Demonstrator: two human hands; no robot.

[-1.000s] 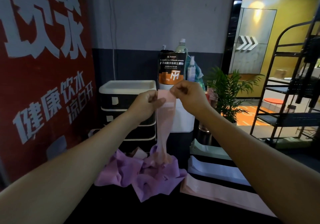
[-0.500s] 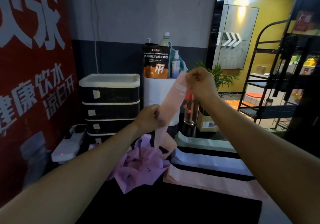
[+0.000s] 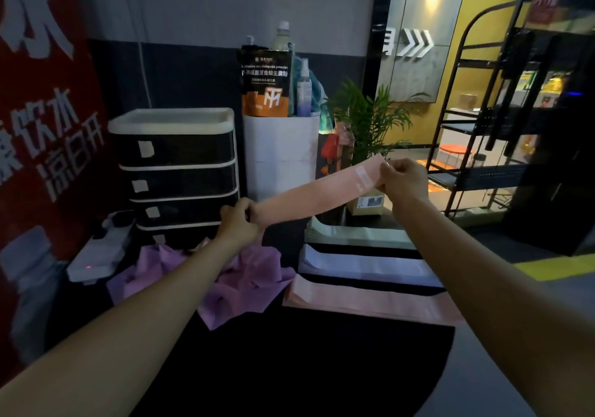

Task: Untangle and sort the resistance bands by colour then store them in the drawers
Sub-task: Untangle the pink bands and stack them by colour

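A pink resistance band (image 3: 315, 192) stretches flat in the air between my hands. My left hand (image 3: 238, 223) pinches its lower left end and my right hand (image 3: 402, 180) pinches its upper right end, beside a pale label. Below my left arm a tangle of purple bands (image 3: 248, 283) lies on the dark table. To the right lie three flat piles: pink bands (image 3: 363, 302) nearest, white bands (image 3: 363, 265) behind them, pale green bands (image 3: 354, 234) farthest. A black drawer unit (image 3: 177, 171) with white trim and several shut drawers stands at the back left.
A white bin (image 3: 280, 159) holding a supplement pouch and bottles stands right of the drawers. A potted plant (image 3: 367, 123) is behind the piles. A white power strip (image 3: 96, 252) lies left of the purple tangle. A black metal rack (image 3: 515, 126) stands on the right.
The pink band has come free of the purple tangle and now lies nearly level. My right hand drew it rightward and down; my left hand slid along it to the other end.
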